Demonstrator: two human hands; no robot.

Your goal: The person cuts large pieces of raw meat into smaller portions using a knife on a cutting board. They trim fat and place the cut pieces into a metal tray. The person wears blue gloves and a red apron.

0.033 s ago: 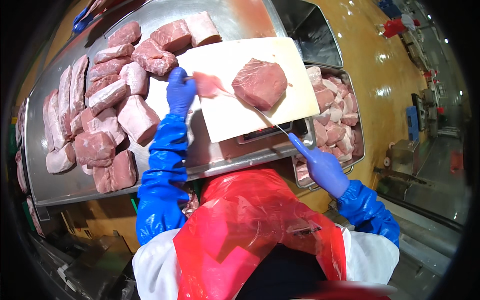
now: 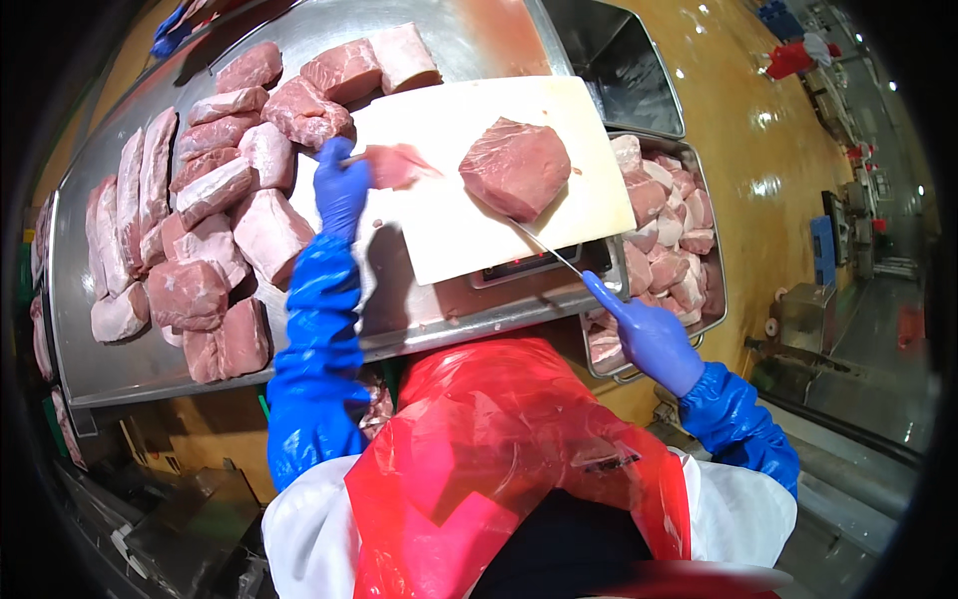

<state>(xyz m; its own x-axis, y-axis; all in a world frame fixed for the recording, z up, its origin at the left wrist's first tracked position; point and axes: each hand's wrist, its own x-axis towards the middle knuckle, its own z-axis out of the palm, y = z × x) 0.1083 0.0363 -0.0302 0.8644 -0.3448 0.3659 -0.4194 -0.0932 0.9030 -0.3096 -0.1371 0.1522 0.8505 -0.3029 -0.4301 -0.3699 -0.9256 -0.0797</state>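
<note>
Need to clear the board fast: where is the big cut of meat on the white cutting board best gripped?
Grip the big cut across its thick upper-left half, coming down from the left. The knife in the right hand guards its lower-right edge; the left hand pinches the thin slice.

My left hand (image 2: 341, 188) reaches far forward on a nearly straight arm, gloved fingers pinched together at the tips. My right hand (image 2: 647, 334) sits low and close to my body, elbow bent, fist closed, index finger stretched forward. Both forearms wear blue sleeves.
</note>
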